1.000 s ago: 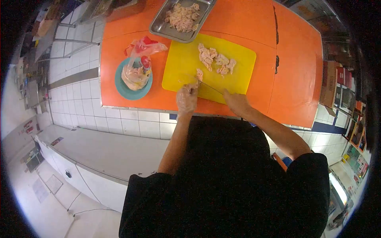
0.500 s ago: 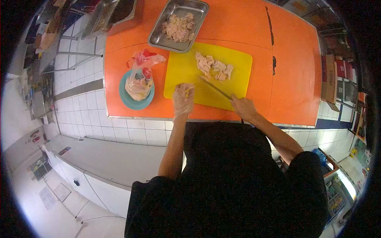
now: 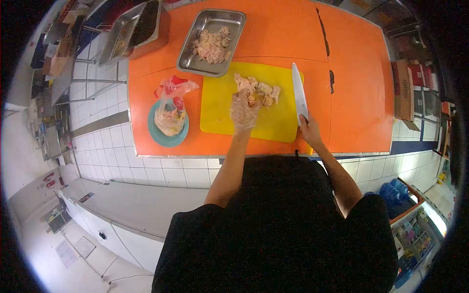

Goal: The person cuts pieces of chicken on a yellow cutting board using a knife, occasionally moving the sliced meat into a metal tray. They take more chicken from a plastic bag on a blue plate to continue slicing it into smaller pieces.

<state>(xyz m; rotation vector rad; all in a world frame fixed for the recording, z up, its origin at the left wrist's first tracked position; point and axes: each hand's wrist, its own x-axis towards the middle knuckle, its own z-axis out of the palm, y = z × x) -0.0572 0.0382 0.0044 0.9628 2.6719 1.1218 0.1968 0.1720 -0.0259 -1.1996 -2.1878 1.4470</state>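
Note:
My left hand point(image 3: 244, 113), in a clear plastic glove, is at the near edge of a pile of pale meat pieces point(image 3: 266, 93), which looks like chicken. Its fingers are curled round some of that meat, partly hidden by the glove. The pile lies on a yellow cutting board point(image 3: 220, 117). Over the board's right edge, my right hand point(image 3: 309, 131) grips a kitchen knife point(image 3: 299, 93) by its handle, blade pointing away from me and apart from the meat.
Beyond the board stands a metal tray point(image 3: 188, 61) holding chopped meat point(image 3: 212, 46). To the left, a teal plate point(image 3: 155, 131) bears a plastic bag point(image 3: 171, 119) of meat. A deeper metal pan point(image 3: 146, 36) is at the far left of the orange table point(image 3: 356, 107).
My left hand has moved forward and right onto the meat. My right hand has shifted right, and the knife has swung from slanting over the board to pointing away from me.

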